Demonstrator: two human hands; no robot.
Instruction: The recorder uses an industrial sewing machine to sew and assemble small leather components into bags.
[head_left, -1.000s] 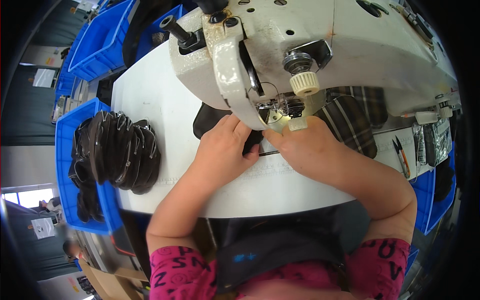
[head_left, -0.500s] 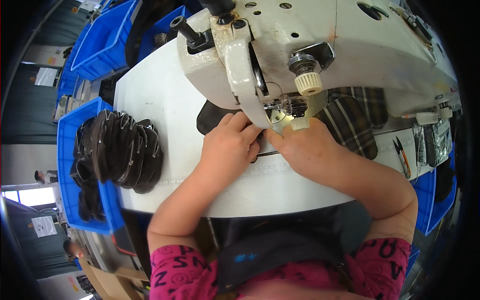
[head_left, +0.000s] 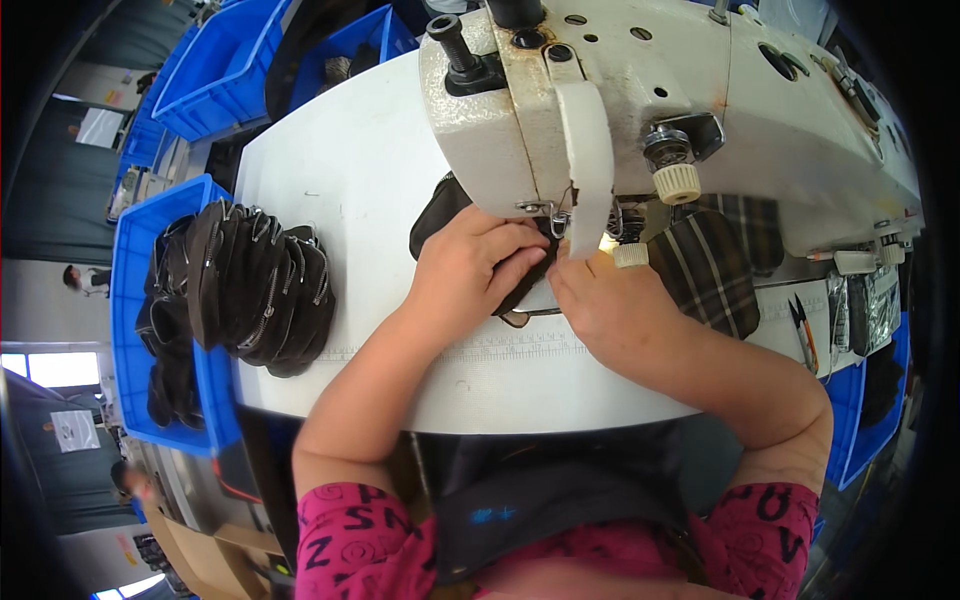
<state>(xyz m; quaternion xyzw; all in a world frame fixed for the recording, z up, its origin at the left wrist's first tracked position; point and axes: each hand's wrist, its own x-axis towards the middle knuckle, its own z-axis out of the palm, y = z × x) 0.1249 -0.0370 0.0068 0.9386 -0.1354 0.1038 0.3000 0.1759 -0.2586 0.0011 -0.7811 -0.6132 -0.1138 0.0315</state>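
Left hand (head_left: pixel 465 268): thumb and fingers together, clamped on a dark fabric piece (head_left: pixel 432 224). Right hand (head_left: pixel 622 306): fingertips bunched beside the needle area; we can't tell if they pinch anything. We see the dark piece flat on the table (head_left: pixel 330 150), partly under the sewing machine (head_left: pixel 640 70) head, a small lit spot by the right fingertips. Two plaid fabric pieces (head_left: pixel 705 272) lie just right of the right hand, one partly behind the other.

Table is white, front edge curved, ruler markings (head_left: pixel 520 345) near the hands. Snips (head_left: pixel 805 332) and a clear packet (head_left: pixel 882 300) sit toward its right end. Room at left: dark curtains (head_left: pixel 55 215), a bright window (head_left: pixel 65 369), two people in the distance, and an open cardboard box (head_left: pixel 190 545) lower left.

Containers: left blue bin (head_left: pixel 222 405) holds dark items, with a heap of dark zippered pouches (head_left: pixel 265 290) reaching over onto the table. Right blue bin (head_left: pixel 850 415) holds dark pieces. More blue bins (head_left: pixel 215 75) stand upper left, one with a bundle inside we can't make out.
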